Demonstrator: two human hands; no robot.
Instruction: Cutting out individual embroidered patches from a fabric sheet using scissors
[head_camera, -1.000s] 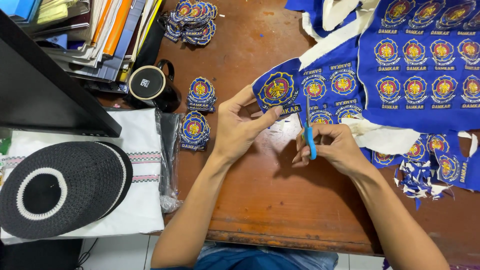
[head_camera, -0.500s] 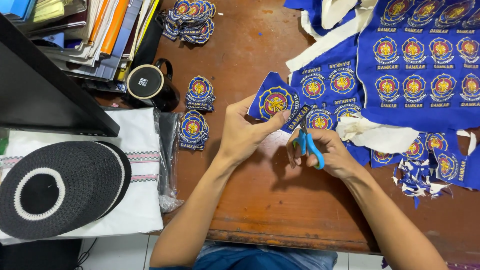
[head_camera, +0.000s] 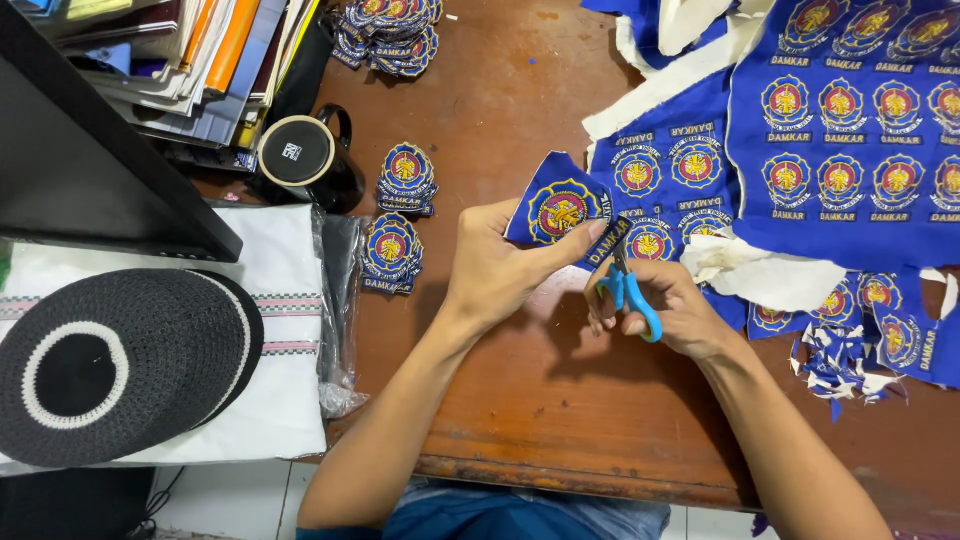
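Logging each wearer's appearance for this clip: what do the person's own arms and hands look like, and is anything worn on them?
Both forearms are bare to the frame's lower edge: no sleeves in view. The left hand and right hand wear no gloves, and no rings, watch or bracelet show. Nails look short and unpainted. Blue clothing shows at the lap below.

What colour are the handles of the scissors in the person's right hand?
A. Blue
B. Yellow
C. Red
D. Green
A: the right hand grips scissors whose handles are bright blue, with the blades at the edge of the blue embroidered patch pinched by the left hand.
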